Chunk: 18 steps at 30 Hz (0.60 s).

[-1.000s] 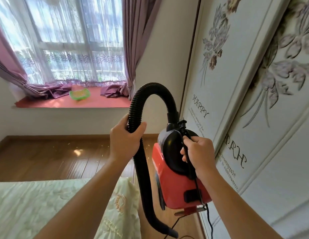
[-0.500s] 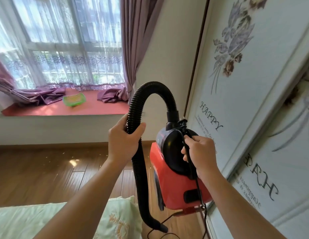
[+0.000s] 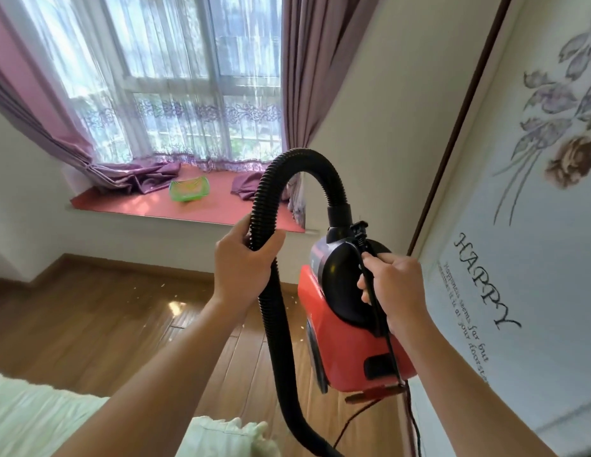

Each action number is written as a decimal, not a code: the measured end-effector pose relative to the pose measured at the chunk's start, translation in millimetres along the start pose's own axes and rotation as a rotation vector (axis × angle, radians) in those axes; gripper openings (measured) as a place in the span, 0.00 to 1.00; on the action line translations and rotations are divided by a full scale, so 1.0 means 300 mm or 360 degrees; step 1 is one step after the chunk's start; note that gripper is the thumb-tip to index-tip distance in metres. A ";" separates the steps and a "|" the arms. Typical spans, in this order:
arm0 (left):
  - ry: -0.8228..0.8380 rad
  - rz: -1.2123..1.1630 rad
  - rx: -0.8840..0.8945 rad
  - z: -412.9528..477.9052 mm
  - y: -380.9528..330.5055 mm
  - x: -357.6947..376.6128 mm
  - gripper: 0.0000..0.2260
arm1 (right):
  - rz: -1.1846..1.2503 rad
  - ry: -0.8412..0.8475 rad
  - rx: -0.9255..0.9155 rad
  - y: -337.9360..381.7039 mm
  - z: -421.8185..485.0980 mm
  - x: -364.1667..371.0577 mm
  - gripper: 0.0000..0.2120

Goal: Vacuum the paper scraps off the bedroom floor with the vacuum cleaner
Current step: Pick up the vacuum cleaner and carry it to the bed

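A red and black canister vacuum cleaner (image 3: 343, 351) hangs in the air in front of me, carried off the floor. My right hand (image 3: 391, 288) grips its black top handle. Its ribbed black hose (image 3: 304, 163) arches up and over, then runs down past the bed. My left hand (image 3: 244, 262) is closed around the hose on its left side. Small white paper scraps (image 3: 175, 293) lie scattered on the wooden floor (image 3: 89, 318) ahead, below the window seat. The hose's lower end runs out of view at the bottom.
A wardrobe door (image 3: 518, 242) with flower prints stands close on the right. A pale green bed (image 3: 40, 420) fills the lower left. The red window seat (image 3: 149, 202) holds a green basket (image 3: 189, 189) and purple curtains. A power cord (image 3: 413, 420) dangles under the vacuum.
The view has moved forward and turned left past the bed corner, so more floor shows. Both hands keep the same grip on hose and handle.
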<state>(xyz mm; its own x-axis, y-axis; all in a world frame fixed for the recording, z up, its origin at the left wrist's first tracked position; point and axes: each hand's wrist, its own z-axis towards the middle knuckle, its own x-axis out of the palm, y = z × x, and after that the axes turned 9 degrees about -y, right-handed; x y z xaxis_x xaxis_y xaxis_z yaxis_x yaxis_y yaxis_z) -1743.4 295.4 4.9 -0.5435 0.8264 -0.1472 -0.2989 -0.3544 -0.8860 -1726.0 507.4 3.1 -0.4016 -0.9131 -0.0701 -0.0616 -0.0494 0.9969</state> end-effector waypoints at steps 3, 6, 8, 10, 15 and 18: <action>-0.0058 0.0023 -0.0020 0.091 0.018 0.060 0.09 | -0.0012 0.0063 -0.0030 0.036 0.130 0.044 0.16; -0.0103 0.0029 -0.0032 0.174 0.040 0.114 0.10 | -0.0013 0.0095 -0.0056 0.060 0.242 0.094 0.16; -0.0138 0.0030 -0.0032 0.225 0.058 0.144 0.10 | -0.0011 0.0121 -0.0058 0.070 0.314 0.135 0.16; -0.0182 0.0034 -0.0043 0.282 0.088 0.165 0.10 | -0.0017 0.0160 -0.0066 0.074 0.382 0.191 0.17; -0.0296 0.0080 -0.0065 0.459 0.213 0.175 0.10 | -0.0041 0.0273 -0.0084 0.066 0.542 0.385 0.17; -0.0373 0.0093 -0.0071 0.576 0.313 0.150 0.10 | -0.0057 0.0356 -0.0109 0.052 0.625 0.540 0.17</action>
<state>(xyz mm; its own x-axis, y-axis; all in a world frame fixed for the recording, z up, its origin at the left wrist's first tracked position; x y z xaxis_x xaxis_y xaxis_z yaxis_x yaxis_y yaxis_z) -1931.5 223.7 -8.9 -0.7275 0.6792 -0.0972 -0.2297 -0.3746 -0.8983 -1963.5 434.6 0.5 -0.1873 -0.9768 -0.1035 -0.0071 -0.1040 0.9945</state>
